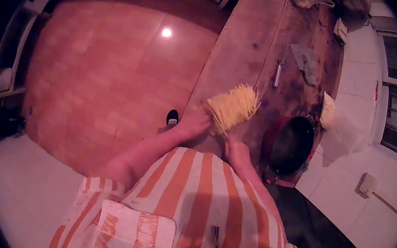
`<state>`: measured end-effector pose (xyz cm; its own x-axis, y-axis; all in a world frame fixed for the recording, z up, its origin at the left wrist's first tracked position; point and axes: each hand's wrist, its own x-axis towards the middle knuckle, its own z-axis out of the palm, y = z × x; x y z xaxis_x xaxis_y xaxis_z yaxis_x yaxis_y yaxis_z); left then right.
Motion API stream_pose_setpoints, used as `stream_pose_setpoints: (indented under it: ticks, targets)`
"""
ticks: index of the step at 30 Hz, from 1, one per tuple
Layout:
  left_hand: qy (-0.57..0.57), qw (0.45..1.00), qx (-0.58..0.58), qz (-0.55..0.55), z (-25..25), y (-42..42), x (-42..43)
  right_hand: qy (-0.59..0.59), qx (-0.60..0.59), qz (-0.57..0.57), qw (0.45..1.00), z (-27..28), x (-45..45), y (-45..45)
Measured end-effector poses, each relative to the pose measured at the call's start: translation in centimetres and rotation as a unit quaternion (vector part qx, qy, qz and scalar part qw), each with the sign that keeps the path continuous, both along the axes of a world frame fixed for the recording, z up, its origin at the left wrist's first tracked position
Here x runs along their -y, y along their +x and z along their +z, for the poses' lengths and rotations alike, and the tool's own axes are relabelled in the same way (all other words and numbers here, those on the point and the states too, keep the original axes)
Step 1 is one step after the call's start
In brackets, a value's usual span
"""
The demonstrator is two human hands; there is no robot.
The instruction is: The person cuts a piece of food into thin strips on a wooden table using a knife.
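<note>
A thick, brush-like bundle of stiff yellow strands (233, 107) is held in front of my body, over the near edge of the wooden table. My left hand (197, 124) grips its left side, with the fingers partly hidden behind it. At the bundle's lower corner, my right hand (237, 151) has its fingers closed on the edge. The strands fan out toward the upper right. To the right stands a dark pan (293, 145) with a red outer side.
On the wooden table (244, 42) lie a metal-handled tool (278, 74) and a grey cloth (304, 62). A bag with yellow contents (327, 110) leans by the tiled wall (343, 205). A white socket block (367, 184) with a cable is on the tiles. Tiled floor (102, 76) stretches left.
</note>
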<state>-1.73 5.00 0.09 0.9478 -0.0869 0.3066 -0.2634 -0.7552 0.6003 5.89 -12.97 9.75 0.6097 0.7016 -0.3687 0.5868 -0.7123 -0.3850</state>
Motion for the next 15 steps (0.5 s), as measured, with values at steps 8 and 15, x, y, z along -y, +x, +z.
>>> stream_pose_setpoints:
  ticks: [8, 15]
  targets:
    - [0.023, 0.997, 0.076, -0.007, 0.1, 0.2, -0.2, -0.038, -0.014, 0.006, 0.999, -1.3, -0.5, 0.2]
    - [0.009, 0.991, 0.131, 0.022, -0.1, 0.2, -0.1, 0.041, 0.0, 0.003, 0.999, -4.2, -2.6, 0.6]
